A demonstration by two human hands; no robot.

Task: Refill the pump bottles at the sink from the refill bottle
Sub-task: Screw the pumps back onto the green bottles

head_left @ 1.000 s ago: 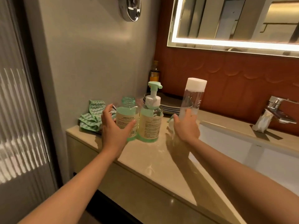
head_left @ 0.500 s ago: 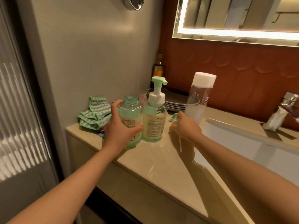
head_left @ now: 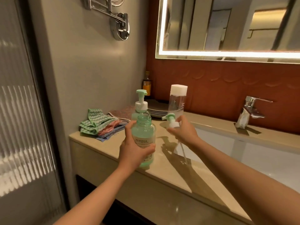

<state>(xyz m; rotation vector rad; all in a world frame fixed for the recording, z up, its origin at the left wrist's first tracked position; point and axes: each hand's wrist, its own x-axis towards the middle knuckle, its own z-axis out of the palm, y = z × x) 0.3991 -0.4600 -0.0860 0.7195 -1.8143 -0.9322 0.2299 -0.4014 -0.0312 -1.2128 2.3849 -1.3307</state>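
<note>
My left hand (head_left: 133, 150) grips an uncapped green pump bottle (head_left: 143, 137) with a paper label, held near the counter's front edge. My right hand (head_left: 183, 132) holds that bottle's pump head (head_left: 170, 120), green on top with a white collar; its clear tube hangs down below my wrist. Behind them a second green pump bottle (head_left: 140, 106) stands with its pump on. To its right stands the tall clear refill bottle (head_left: 177, 101) with a white cap.
The beige counter (head_left: 162, 169) runs to a white sink (head_left: 259, 153) with a chrome tap (head_left: 253, 108). Folded cloths (head_left: 99, 124) lie at the back left, stacked plates (head_left: 155, 109) and a brown bottle (head_left: 146, 85) in the corner. A lit mirror (head_left: 227, 26) hangs above.
My left hand has pulled the uncapped bottle forward, away from the second pump bottle. My right hand has lifted the pump head up and clear of the refill bottle.
</note>
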